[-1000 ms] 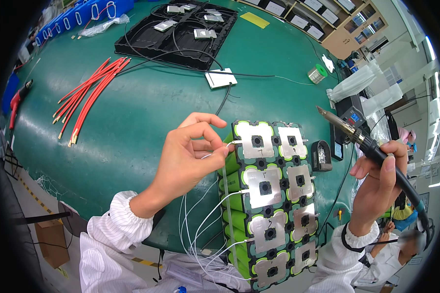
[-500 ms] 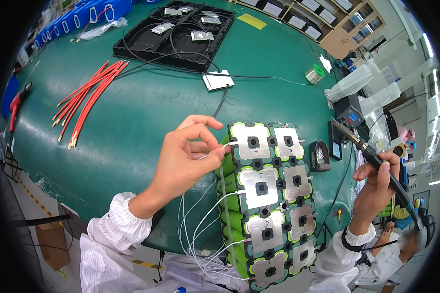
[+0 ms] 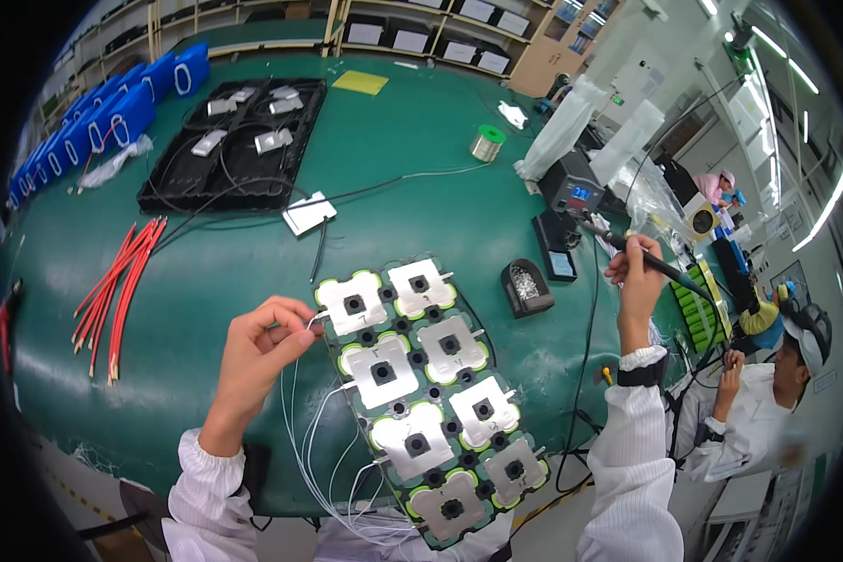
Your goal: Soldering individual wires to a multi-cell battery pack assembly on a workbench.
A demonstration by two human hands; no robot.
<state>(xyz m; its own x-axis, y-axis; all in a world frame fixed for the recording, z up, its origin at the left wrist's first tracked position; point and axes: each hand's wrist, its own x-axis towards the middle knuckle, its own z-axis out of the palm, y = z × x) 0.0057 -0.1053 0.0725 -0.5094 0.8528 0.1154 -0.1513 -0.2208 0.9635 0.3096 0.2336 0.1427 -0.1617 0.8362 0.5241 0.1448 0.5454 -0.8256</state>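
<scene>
A battery pack of green cells stands in front of me, its top covered with silver nickel plates and black plastic holders. Thin white wires run along its left side, some joined to small tabs there. At the upper left tab, my left hand pinches the end of one white wire between thumb and fingers. My right hand grips a soldering iron by its dark handle, away from the pack. The iron's tip points toward the soldering station.
A black holder of silvery shavings sits right of the pack. Behind are a solder spool, a black tray with flat silver pieces, and blue packs. Red cables lie left. A co-worker sits at right.
My view has turned to the right, so the bench things appear further left. The soldering iron has moved closer to the soldering station. My left hand still pinches the wire at the tab.
</scene>
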